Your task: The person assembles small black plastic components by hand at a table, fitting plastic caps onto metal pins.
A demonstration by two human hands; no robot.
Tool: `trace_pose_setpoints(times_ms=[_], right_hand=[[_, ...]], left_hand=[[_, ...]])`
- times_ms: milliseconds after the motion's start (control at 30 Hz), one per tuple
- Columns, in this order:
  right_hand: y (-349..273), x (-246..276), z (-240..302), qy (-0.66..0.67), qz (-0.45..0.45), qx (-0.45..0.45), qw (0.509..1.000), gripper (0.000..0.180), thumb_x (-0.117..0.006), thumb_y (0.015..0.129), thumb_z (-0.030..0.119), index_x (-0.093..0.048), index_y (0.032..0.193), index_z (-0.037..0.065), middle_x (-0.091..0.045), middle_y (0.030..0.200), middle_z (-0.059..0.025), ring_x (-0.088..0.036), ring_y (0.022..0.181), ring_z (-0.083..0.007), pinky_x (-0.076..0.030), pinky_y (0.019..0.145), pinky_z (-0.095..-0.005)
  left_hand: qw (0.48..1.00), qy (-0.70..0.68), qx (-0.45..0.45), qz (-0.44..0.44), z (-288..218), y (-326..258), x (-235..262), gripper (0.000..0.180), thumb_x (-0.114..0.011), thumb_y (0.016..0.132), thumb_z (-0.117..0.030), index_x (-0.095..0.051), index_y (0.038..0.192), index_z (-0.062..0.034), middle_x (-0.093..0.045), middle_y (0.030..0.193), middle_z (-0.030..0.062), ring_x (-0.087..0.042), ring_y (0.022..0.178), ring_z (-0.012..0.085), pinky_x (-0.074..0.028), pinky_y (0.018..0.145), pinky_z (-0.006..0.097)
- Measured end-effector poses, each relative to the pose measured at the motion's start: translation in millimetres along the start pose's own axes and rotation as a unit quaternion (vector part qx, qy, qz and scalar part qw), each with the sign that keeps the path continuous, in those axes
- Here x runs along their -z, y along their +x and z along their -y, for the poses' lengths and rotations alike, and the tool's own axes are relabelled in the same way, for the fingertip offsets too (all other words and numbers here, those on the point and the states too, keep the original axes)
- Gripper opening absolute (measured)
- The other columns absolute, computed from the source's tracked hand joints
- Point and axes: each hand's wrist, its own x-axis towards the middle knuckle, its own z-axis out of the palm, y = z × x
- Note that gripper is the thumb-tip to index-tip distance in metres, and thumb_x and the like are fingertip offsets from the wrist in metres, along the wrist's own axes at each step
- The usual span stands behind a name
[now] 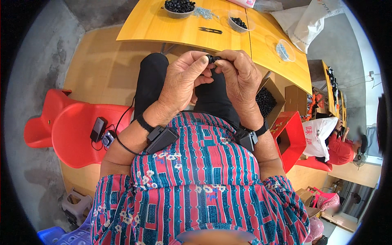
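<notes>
Above my lap, in front of the table edge, both hands meet fingertip to fingertip. Between them is a small black ring-like part [211, 60]. My left hand [184, 80] pinches it between thumb and forefinger. From the other side, my right hand [241, 76] closes thumb and fingers on its right end; whether this is one piece or two is too small to tell. On the table [163, 30] beyond lie black thread snips [210, 30]. A bowl [179, 16] heaped with black parts stands near a pile of small clear pieces [204, 13].
A clear bowl [250, 23] holds fewer black parts; another bowl [292, 56] holds clear pieces. Right of my legs stand a cardboard box [279, 90] of black parts and a red box [297, 141]. Red chairs [77, 130] are at left. Another person [341, 152] sits far right.
</notes>
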Motion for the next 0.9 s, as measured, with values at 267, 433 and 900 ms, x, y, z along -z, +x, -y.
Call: trace_pose_setpoints(times_ms=[267,433,900], right_hand=[[-0.2,-1.8,-2.9,-0.024,-0.007,0.009,1.0,0.015,-0.069,0.072,0.007,-0.062,0.085,0.006,-0.06,0.074,-0.0078,-0.061,0.065,-0.0214,-0.049,0.058,-0.0288],[0.4,-0.7,-0.6,-0.036,-0.012,0.024,0.999,0.014,-0.069,0.072,0.007,-0.062,0.085,0.006,-0.06,0.075,-0.008,-0.061,0.066,-0.0217,-0.049,0.057,-0.0291],[1.5,-3.6,0.1,-0.093,-0.053,0.121,0.987,0.017,-0.071,0.071,0.01,-0.064,0.086,0.008,-0.062,0.076,-0.0068,-0.063,0.067,-0.0215,-0.05,0.056,-0.0288]], left_hand=[[1.0,0.013,0.002,0.005,1.1,-0.6,-0.1,0.021,-0.054,0.092,-0.022,-0.056,0.103,-0.0047,-0.062,0.089,0.0028,-0.059,0.077,0.0073,-0.053,0.07,0.023],[1.0,0.006,0.004,0.007,1.0,-1.6,-1.4,0.021,-0.053,0.093,-0.022,-0.056,0.104,-0.005,-0.061,0.089,0.0022,-0.058,0.077,0.0071,-0.052,0.071,0.022],[0.999,-0.028,0.002,0.029,0.1,-1.1,0.6,0.02,-0.055,0.092,-0.021,-0.057,0.103,-0.0044,-0.06,0.087,0.0012,-0.058,0.077,0.0071,-0.053,0.074,0.024]])
